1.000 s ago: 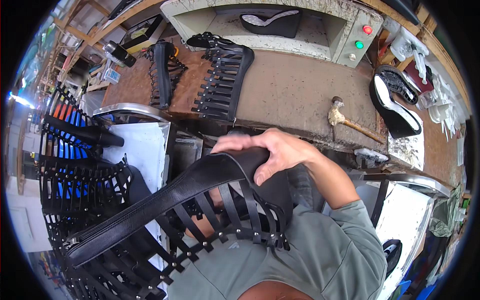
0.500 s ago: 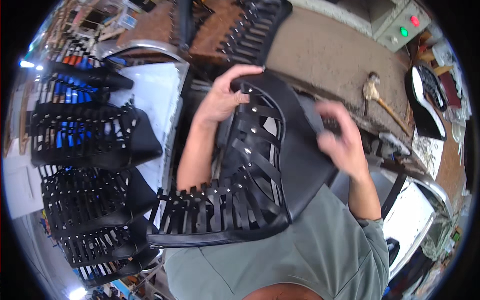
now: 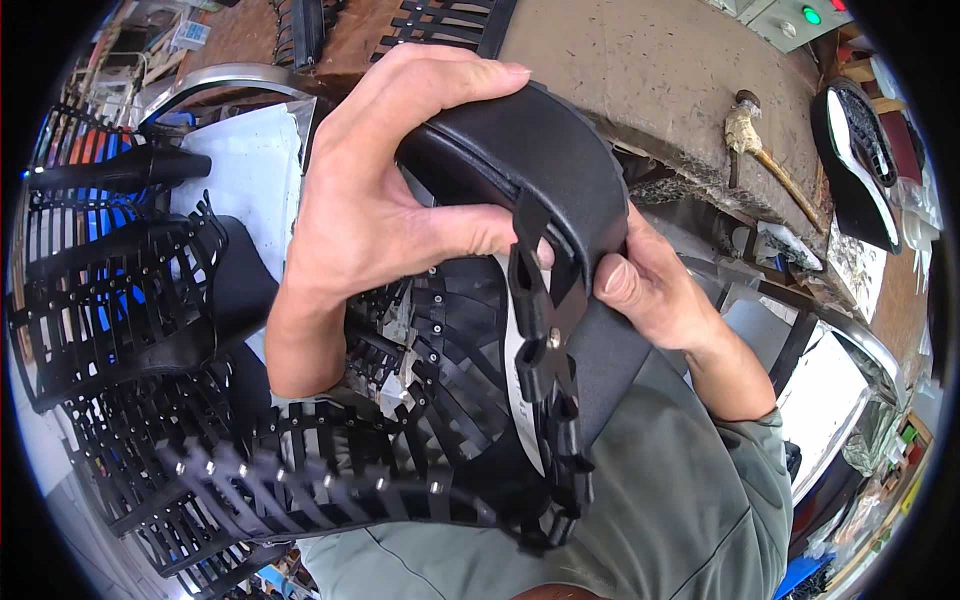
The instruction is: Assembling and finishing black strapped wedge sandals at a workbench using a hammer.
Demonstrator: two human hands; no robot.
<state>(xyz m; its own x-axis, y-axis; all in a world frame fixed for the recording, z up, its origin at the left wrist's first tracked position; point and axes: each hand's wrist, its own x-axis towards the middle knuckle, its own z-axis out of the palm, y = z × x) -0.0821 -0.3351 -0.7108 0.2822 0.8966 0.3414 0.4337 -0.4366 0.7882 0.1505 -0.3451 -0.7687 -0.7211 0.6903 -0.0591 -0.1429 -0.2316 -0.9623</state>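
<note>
A black leather boot upper (image 3: 560,150) with riveted, cut-out straps is in front of my chest, its rounded toe end raised toward me. My left hand (image 3: 360,190) is closed on that end, fingers over the outside and thumb pushed in under the edge by the straps. On the other side my right hand (image 3: 660,285) pinches the leather edge, thumb on top; its other fingers are mostly hidden behind. A pale strip (image 3: 520,370) shows inside the opening. The strapped shaft (image 3: 330,490) hangs down to the left across my lap, slightly blurred.
More strapped black boot uppers (image 3: 110,320) are piled on the left, beside a white board (image 3: 235,160). Ahead stands a worn workbench (image 3: 640,60) with a hammer (image 3: 745,140). A black shoe with a white-edged sole (image 3: 860,170) lies at the right. Another strapped upper (image 3: 440,25) lies at the back.
The boot upper has turned, and its toe end has come up closer to me. My right hand, blurred and off the leather before, now grips its edge. My left hand has come closer with it.
</note>
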